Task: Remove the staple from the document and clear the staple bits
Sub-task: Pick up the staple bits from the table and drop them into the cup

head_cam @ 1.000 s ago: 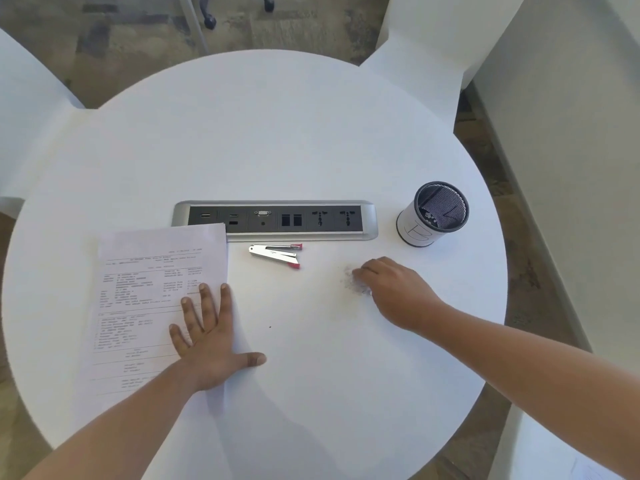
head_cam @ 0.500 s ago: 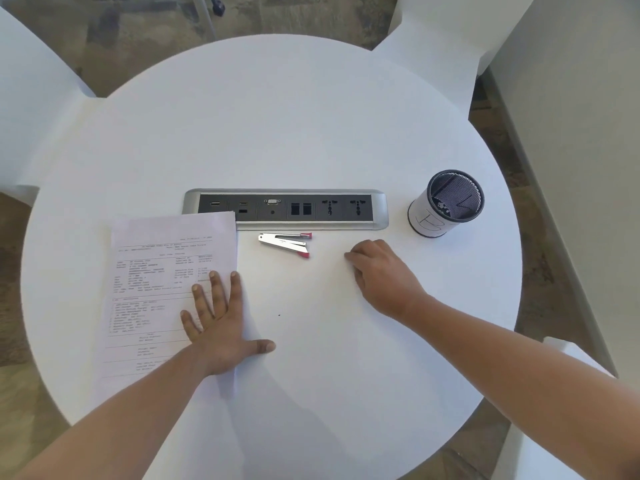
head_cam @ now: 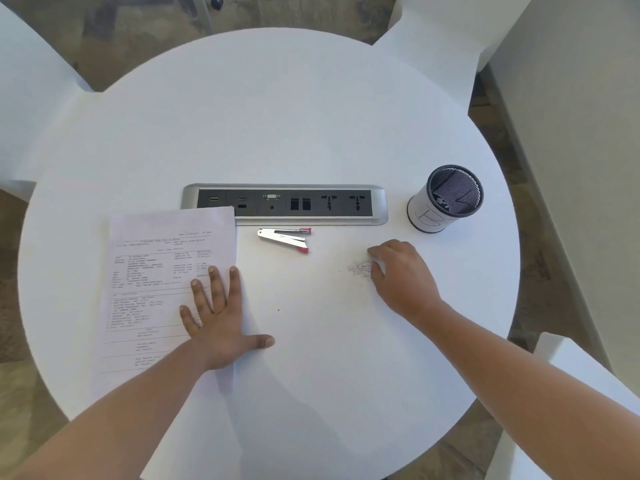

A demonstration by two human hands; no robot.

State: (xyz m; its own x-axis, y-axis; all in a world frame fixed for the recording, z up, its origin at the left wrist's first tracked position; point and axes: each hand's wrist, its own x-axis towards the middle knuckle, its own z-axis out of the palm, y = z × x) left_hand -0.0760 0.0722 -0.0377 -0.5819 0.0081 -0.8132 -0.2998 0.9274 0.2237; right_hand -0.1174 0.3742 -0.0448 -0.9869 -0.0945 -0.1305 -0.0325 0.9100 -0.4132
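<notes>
Silvery staple bits (head_cam: pixel 360 267) touch the right hand (head_cam: pixel 403 275), fingers curled; left hand (head_cam: pixel 221 320), fingers spread, presses document (head_cam: pixel 156 271).

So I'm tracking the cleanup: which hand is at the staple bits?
The right hand, fingers curled beside the small grey pile of staple bits; the left hand lies flat, fingers spread, on the printed white paper document.

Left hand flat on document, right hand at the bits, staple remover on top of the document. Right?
No. Head view: the staple remover lies on the table, right of the document and apart from it. Left hand flat on the document and right hand at the bits are correct.
</notes>
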